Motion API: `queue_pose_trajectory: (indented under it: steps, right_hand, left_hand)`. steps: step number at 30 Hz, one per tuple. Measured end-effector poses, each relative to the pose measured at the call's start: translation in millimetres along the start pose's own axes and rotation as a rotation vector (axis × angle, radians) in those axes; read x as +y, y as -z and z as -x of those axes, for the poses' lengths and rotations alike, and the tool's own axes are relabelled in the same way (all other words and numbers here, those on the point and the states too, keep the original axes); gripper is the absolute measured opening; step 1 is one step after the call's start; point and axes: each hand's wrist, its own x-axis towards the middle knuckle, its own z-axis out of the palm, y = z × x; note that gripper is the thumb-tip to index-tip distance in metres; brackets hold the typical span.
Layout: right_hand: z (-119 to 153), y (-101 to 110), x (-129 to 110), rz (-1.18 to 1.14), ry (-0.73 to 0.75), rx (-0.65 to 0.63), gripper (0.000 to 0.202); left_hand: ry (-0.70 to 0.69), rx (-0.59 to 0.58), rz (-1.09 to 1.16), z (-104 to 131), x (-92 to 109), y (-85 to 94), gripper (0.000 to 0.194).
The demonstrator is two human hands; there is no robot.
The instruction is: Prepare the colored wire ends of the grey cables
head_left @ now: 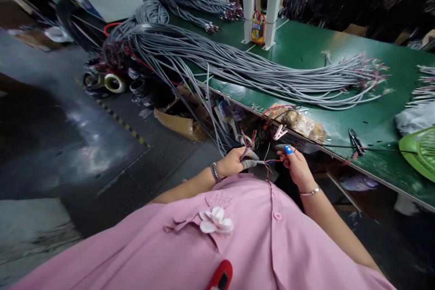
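The left hand [233, 163] has its fingers [249, 163] clamped on a grey cable [260, 162], and the right hand [299, 170] has fingers together beside the coloured wires [268, 164].

Left hand [234, 163]: fingers closed on a grey cable [259, 162] — coloured wires [272, 161] splay from its end toward the right hand [298, 170], whose thumb wears a blue covering [288, 149]. Far side: a long grey cable bundle [238, 61] lies across the green table [306, 41]. Right: a black hand tool [355, 142] rests near the table's edge.
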Motion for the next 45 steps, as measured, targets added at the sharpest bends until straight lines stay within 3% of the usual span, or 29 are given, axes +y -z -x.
queue_pose_trajectory:
  steps: [4,8,12,18,20,24,26,31,37,45]
  right_hand:
    - [5.0,-3.0,-16.6,0.183,-0.042,-0.326,0.040]
    - [11.0,-17.9,-22.1,0.335,-0.008,-0.441,0.030]
    - [11.1,-24.9,-11.9,0.275,0.001,-0.281,0.028]
    - [-11.2,-2.7,-4.0,-0.108,-0.044,0.149,0.031]
    - [-20.7,1.7,-4.6,-0.256,-0.084,0.133,0.034]
    - [-36.0,-5.5,-8.3,-0.374,-0.266,-0.118,0.044]
    - [-41.3,-12.9,-11.0,-0.369,-0.273,-0.180,0.044]
    - [-50.6,-23.0,-13.9,-0.250,-0.028,-0.059,0.048]
    - [-57.8,-28.9,-13.0,-0.356,-0.109,-0.103,0.044]
    - [-58.4,-35.2,-13.4,-0.442,-0.147,0.060,0.037]
  left_hand:
    - [-0.104,-0.069,-0.166,-4.7,4.1,4.9,0.025]
    - [-0.192,-0.151,-0.249,-11.5,9.4,2.8,0.021]
    - [-0.219,-0.159,-0.283,-15.8,10.4,0.6,0.022]
    - [-0.214,-0.115,-0.089,-18.9,11.2,14.5,0.024]
    - [-0.194,-0.078,-0.019,-22.4,13.3,20.6,0.026]
    - [-0.146,-0.012,0.082,-34.3,18.4,26.6,0.033]
    - [-0.144,0.014,0.125,-41.4,19.2,25.5,0.035]
    - [-0.123,0.070,0.213,-57.5,14.2,16.7,0.034]
    - [-0.104,0.068,0.261,-73.6,5.2,9.8,0.034]
    - [-0.118,0.008,0.258,-87.3,-5.2,3.3,0.034]
